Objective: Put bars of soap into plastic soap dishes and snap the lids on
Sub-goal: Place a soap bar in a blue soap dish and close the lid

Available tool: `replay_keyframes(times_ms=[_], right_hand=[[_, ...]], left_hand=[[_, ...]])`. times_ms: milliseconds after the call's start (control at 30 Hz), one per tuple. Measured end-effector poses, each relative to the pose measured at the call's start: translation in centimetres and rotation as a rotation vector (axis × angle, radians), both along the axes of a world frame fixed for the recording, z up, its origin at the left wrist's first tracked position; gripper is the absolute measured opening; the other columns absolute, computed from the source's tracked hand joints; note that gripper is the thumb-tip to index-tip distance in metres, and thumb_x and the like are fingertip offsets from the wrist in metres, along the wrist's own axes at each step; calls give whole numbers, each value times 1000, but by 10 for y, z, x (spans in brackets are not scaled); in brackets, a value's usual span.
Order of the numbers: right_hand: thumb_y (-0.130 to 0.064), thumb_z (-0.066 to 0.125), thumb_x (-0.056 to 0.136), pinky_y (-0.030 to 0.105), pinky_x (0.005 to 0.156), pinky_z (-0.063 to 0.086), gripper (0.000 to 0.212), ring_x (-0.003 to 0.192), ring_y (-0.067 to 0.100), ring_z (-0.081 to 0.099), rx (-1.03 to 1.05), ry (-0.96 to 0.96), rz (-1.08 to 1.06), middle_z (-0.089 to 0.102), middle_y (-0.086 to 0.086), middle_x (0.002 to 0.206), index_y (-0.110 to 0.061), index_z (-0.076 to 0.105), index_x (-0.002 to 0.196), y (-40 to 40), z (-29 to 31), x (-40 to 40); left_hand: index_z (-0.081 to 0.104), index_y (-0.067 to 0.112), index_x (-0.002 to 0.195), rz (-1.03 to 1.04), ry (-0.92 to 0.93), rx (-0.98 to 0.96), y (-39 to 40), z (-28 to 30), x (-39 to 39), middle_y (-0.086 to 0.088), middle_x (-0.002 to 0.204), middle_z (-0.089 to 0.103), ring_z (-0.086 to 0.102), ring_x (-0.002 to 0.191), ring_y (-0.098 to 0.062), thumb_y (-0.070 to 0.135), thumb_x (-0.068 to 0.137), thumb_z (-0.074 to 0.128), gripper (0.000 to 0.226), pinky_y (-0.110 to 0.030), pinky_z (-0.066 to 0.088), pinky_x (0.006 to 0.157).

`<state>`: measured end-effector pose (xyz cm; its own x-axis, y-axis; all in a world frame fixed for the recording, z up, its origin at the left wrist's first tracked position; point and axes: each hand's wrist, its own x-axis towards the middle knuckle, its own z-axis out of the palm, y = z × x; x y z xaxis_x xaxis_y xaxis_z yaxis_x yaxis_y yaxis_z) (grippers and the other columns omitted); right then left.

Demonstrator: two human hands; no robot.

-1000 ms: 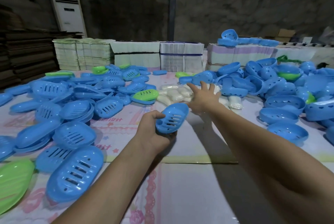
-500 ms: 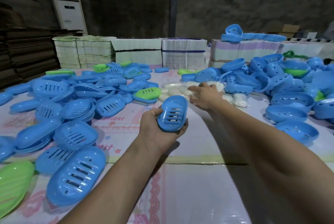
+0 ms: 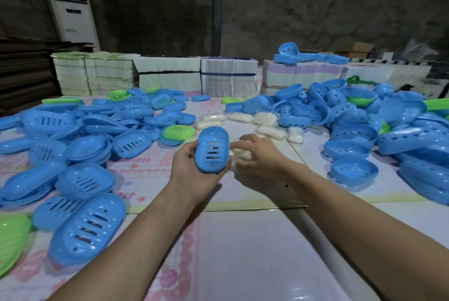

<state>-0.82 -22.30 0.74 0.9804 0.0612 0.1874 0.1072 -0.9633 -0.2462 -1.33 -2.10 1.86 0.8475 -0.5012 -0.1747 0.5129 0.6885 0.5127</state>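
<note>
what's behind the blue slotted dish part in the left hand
A white wrapped soap bar gripped by the right hand shows beside and through the blue slotted part; most of the bar is hidden.

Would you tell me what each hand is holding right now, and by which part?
The left hand grips a blue slotted soap dish by its long sides, near its lower end. The right hand holds a white soap bar, mostly hidden.

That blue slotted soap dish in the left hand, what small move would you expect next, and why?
Probably the right hand brings its white soap bar up into the blue slotted dish. The left hand holds that dish tilted toward the bar, and the right fingers already curl round the soap just beside it.
</note>
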Motion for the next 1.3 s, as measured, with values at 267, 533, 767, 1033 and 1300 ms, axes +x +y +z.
replay_keyframes(times_ms=[267, 533, 767, 1033, 1300], right_hand=[[-60, 50, 88, 44, 94, 36, 45, 121, 28, 43, -92, -178, -213, 58, -2, 125, -41, 47, 129, 14, -9, -21], [-44, 61, 85, 39, 79, 39, 33, 98, 27, 47, -85, -348, -143, 62, 1, 102, -28, 58, 113, 17, -11, -15], [-31, 57, 93, 34, 70, 37, 12, 98, 22, 48, 78, -418, -162, 67, -3, 100, -24, 64, 100, 10, -8, -19], [-24, 62, 91, 30, 70, 44, 15, 77, 12, 55, 665, -609, -176, 59, -4, 81, -31, 57, 78, 8, 38, -43], [-20, 62, 93, 29, 68, 40, 11, 74, 15, 50, 1032, -432, -88, 54, 5, 78, -23, 63, 82, 20, 43, -74]], left_hand=[[79, 9, 67, -27, -30, 56, -9, -7, -1, -19, 94, 73, 66, 85, -36, 42, 100, 47, 57, -42, 53, 79], [69, 17, 103, -40, -65, 214, -13, -11, -2, -14, 98, 66, 60, 85, -27, 47, 95, 54, 34, -37, 47, 69], [75, 14, 99, -4, -76, 233, -12, -15, -1, -18, 98, 69, 67, 73, -29, 49, 96, 50, 43, -41, 46, 71], [68, 8, 119, 87, -40, 165, -12, -6, -3, -20, 101, 69, 67, 86, -29, 51, 101, 43, 53, -35, 56, 66], [70, 13, 110, 53, -103, 145, -20, -5, -18, -10, 95, 71, 67, 74, -22, 45, 103, 44, 42, -30, 58, 63]])
